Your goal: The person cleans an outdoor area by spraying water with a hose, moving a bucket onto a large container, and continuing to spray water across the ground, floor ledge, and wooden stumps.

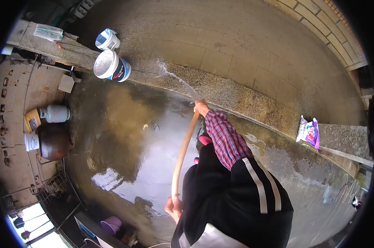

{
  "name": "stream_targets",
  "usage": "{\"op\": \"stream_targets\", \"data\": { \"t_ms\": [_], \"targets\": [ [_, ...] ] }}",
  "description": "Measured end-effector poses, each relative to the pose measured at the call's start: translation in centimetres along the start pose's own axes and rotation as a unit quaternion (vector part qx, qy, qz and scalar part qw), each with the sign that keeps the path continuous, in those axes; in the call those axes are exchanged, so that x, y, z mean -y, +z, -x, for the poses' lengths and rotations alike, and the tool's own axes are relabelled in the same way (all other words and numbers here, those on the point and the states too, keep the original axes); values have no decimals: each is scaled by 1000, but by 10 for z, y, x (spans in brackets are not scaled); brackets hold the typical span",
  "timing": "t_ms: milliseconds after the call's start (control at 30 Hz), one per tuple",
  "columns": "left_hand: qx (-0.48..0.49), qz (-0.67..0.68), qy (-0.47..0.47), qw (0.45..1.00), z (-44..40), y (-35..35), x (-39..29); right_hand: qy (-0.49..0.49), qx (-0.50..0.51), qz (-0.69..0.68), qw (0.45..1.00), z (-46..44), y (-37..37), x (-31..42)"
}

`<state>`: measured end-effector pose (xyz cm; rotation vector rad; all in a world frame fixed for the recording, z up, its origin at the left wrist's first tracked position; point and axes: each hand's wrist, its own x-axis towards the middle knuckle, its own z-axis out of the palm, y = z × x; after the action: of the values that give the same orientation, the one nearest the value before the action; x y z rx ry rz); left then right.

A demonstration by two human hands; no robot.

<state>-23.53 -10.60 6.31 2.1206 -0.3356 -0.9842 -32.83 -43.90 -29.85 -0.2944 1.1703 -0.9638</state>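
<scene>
A tan hose (182, 159) runs between my two hands. Its front end is in my right hand (201, 107), whose fingers are wrapped round it. From there a stream of water (179, 80) shoots up and left and splashes on the rough concrete ledge (236, 95). Further back, my left hand (174, 207) is closed round the same hose beside my dark clothing. A plaid sleeve covers my right forearm. Past the splash, a white paint bucket (111, 66) stands on the ledge, with a smaller white bucket (107, 40) behind it.
Wet concrete floor (125, 136) with puddles lies below the ledge. A purple-and-white bag (309, 131) rests on the ledge at right. At left are a gas cylinder (56, 113), a large brown jar (54, 142) and a white tub (31, 141). A purple basin (111, 225) sits lower left.
</scene>
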Motion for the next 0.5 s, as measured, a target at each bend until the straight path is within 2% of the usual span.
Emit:
{"op": "stream_targets", "data": {
  "t_ms": [33,67,100,133,167,200,233,300,367,433,500],
  "targets": [
    [11,13,-48,999,-3,-1,-7,-35,-20,-6,999,18,-12,9],
    [28,-2,-52,998,-6,-2,-11,-7,-113,63,992,36,-26,22],
    [45,-18,-55,997,-8,-4,-13,38,-198,71,977,46,-41,30],
    [63,-31,-49,996,-13,-6,-8,-9,-215,33,976,56,-67,22],
    [67,-7,27,997,-21,-6,3,-56,-233,-4,971,70,-94,12],
    [74,21,102,992,-29,-8,13,-24,-265,3,964,85,-116,10],
    [96,13,107,990,-38,-13,20,10,-295,8,955,102,-138,7],
    [160,-53,140,976,-50,-26,32,-103,-212,-231,944,131,-203,-50],
    [183,-55,126,973,-37,-27,19,-176,-124,-513,831,162,-253,-100],
    [286,-63,81,953,-33,-33,9,-161,-280,-271,907,210,-264,-98],
    [302,-64,62,949,-30,-43,15,-130,-302,-278,902,244,-273,-106]
  ]
}}
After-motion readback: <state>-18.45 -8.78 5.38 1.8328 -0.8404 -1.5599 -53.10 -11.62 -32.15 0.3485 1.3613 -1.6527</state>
